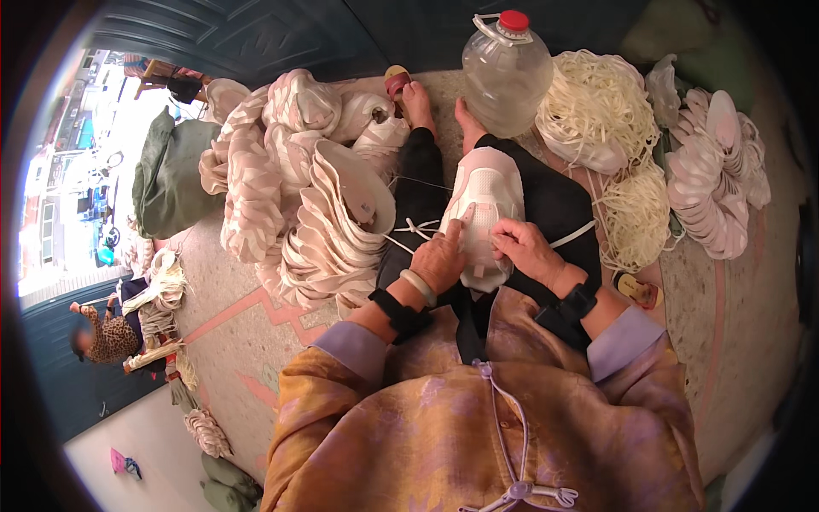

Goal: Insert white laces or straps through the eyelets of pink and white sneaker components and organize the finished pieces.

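A white and pale pink sneaker [485,189] rests on my lap between my black-trousered legs. My left hand [439,260] lies at its left near edge, fingers bent and closed against the shoe. On the other side, my right hand [531,249] is closed in a pinch over the shoe's lacing area; what the fingertips hold is too small to make out. A white cord [415,227] with a knot crosses my left leg, and another stretch of white cord [573,235] lies over my right leg. A thin thread runs above the left knot.
Stacked shoe pieces [341,213] are heaped at left, beside a green sack [171,175]. Ahead stands a large clear jug [508,81] with a red cap. At right lie a pile of pale laces [593,107] and more shoe pieces [721,183]. Another person [111,333] sits far left.
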`<action>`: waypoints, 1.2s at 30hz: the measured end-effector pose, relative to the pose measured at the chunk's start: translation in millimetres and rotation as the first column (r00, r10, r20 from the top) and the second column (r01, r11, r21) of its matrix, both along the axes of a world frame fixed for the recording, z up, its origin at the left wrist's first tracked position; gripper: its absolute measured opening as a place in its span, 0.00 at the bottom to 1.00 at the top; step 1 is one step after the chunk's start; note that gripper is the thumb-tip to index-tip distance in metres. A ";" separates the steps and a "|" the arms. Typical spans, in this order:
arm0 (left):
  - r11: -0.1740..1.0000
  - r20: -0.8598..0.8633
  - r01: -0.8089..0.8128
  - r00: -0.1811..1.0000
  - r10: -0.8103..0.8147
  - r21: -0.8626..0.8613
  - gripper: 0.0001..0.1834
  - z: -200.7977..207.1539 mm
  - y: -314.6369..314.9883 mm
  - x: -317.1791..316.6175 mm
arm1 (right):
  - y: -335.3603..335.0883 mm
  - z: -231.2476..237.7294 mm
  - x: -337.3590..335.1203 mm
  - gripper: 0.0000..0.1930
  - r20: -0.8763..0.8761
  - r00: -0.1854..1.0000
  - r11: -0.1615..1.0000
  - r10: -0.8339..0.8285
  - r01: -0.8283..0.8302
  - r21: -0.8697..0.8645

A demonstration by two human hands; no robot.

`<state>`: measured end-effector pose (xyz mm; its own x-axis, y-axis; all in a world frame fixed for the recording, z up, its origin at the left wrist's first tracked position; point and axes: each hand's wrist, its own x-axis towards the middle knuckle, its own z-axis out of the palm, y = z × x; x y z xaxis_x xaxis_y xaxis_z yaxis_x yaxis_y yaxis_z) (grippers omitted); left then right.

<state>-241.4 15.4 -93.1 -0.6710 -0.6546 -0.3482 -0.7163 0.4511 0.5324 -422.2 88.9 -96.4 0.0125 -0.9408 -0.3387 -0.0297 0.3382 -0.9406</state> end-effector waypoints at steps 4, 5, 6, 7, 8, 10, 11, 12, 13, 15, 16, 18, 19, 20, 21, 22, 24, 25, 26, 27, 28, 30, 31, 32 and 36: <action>1.000 0.039 0.015 0.999 -0.015 0.001 0.25 -5.7 -1.9 -4.3 | -6.7 -8.6 3.5 0.06 0.003 1.000 1.000 -0.014 0.014 -0.025; 1.000 0.036 0.015 0.999 -0.015 -0.001 0.25 -6.4 -3.1 -6.1 | -7.7 -10.1 3.5 0.07 0.029 0.999 0.999 -0.040 0.040 -0.017; 1.000 0.048 -0.022 0.999 0.022 0.012 0.25 -4.9 -3.4 -8.7 | -8.2 -8.3 3.9 0.07 0.054 0.996 0.998 -0.070 0.070 -0.005; 0.998 0.061 -0.060 0.996 0.058 0.025 0.25 -3.8 -3.4 -10.3 | -10.7 -7.2 4.9 0.07 0.051 0.996 0.997 -0.074 0.075 -0.004; 0.998 0.058 -0.056 0.997 0.054 0.027 0.25 -4.6 -3.8 -8.7 | -15.3 -7.0 7.2 0.07 0.046 0.996 0.997 -0.072 0.072 -0.015; 0.995 -0.019 -0.095 0.995 0.096 0.035 0.25 -3.2 -6.7 -5.1 | -21.5 -5.2 5.3 0.07 0.036 0.997 0.998 -0.064 0.065 -0.027; 0.992 -0.033 -0.112 0.993 0.114 0.065 0.24 -3.4 -7.9 -5.1 | -23.4 -4.8 4.0 0.07 0.079 0.994 0.997 -0.074 0.076 -0.010; 0.991 -0.031 -0.120 0.992 0.123 0.066 0.24 -3.9 -8.1 -5.0 | -25.4 -4.5 5.1 0.08 0.124 0.989 0.997 -0.081 0.080 0.007; 0.989 -0.050 -0.130 0.990 0.133 0.066 0.24 -4.8 -7.4 -6.4 | -25.6 -3.6 4.8 0.08 0.126 0.989 0.997 -0.071 0.071 0.009; 0.987 -0.071 -0.142 0.986 0.148 0.081 0.24 -5.2 -7.0 -9.7 | -23.1 -2.0 1.3 0.08 0.141 0.985 0.995 -0.099 0.093 0.043; 0.985 -0.068 -0.147 0.986 0.153 0.085 0.24 -4.0 -7.5 -10.1 | -22.9 -3.6 0.5 0.08 0.143 0.985 0.995 -0.095 0.089 0.048; 0.989 -0.085 -0.119 0.988 0.126 0.087 0.24 -3.0 -9.3 -11.5 | -23.7 -4.7 -1.1 0.08 0.231 0.962 0.989 -0.147 0.143 0.034; 0.993 -0.054 -0.086 0.994 0.091 0.082 0.23 -4.3 -11.9 -12.6 | -22.7 -3.9 -1.1 0.08 0.232 0.961 0.989 -0.150 0.145 0.038; 0.993 -0.053 -0.081 0.995 0.086 0.086 0.23 -4.3 -11.9 -12.6 | -20.8 -2.5 -1.8 0.08 0.210 0.966 0.988 -0.151 0.152 0.011; 0.997 -0.051 -0.037 0.998 0.040 0.063 0.23 -1.0 -12.7 -13.7 | -20.4 2.4 -2.8 0.09 0.187 0.970 0.987 -0.156 0.161 -0.016; 0.999 -0.049 0.009 0.999 -0.007 0.039 0.22 1.5 -14.1 -14.8 | -20.7 7.7 -6.4 0.09 0.186 0.968 0.985 -0.166 0.171 -0.012; 0.999 -0.046 0.033 0.998 -0.032 0.023 0.21 3.2 -18.0 -16.5 | -23.3 18.2 -16.5 0.08 -0.009 0.988 0.986 -0.155 0.154 -0.066; 0.999 -0.042 0.047 0.998 -0.047 0.002 0.20 4.6 -19.9 -17.6 | -25.8 17.5 -20.8 0.08 -0.013 0.987 0.985 -0.163 0.162 -0.064; 0.999 -0.046 0.053 0.998 -0.052 0.005 0.20 5.9 -22.4 -18.1 | -29.6 16.3 -25.4 0.07 -0.122 0.978 0.982 -0.169 0.157 -0.106; 0.993 -0.066 0.070 0.995 -0.076 -0.094 0.18 10.4 -24.6 -19.0 | -31.3 15.0 -28.5 0.06 -0.229 0.958 0.979 -0.175 0.144 -0.144; 0.978 -0.082 0.082 0.992 -0.100 -0.192 0.16 14.0 -26.8 -20.6 | -31.8 13.4 -30.4 0.06 -0.232 0.957 0.980 -0.175 0.145 -0.140; 0.984 -0.146 0.028 0.988 -0.054 -0.178 0.13 12.9 -34.2 -25.5 | -33.4 8.9 -31.2 0.05 -0.247 0.942 0.974 -0.226 0.218 -0.059; 0.982 -0.224 -0.044 0.975 0.001 -0.184 0.13 10.8 -37.4 -27.8 | -33.9 5.9 -29.7 0.05 -0.265 0.937 0.973 -0.229 0.224 -0.050; 0.976 -0.301 -0.114 0.952 0.055 -0.184 0.13 8.7 -40.0 -30.0 | -35.0 3.3 -28.6 0.05 -0.266 0.937 0.974 -0.227 0.223 -0.048; 0.966 -0.452 -0.167 0.890 0.062 -0.197 0.12 3.2 -49.0 -35.9 | -39.5 -5.7 -19.2 0.03 -0.433 0.858 0.942 -0.276 0.151 -0.300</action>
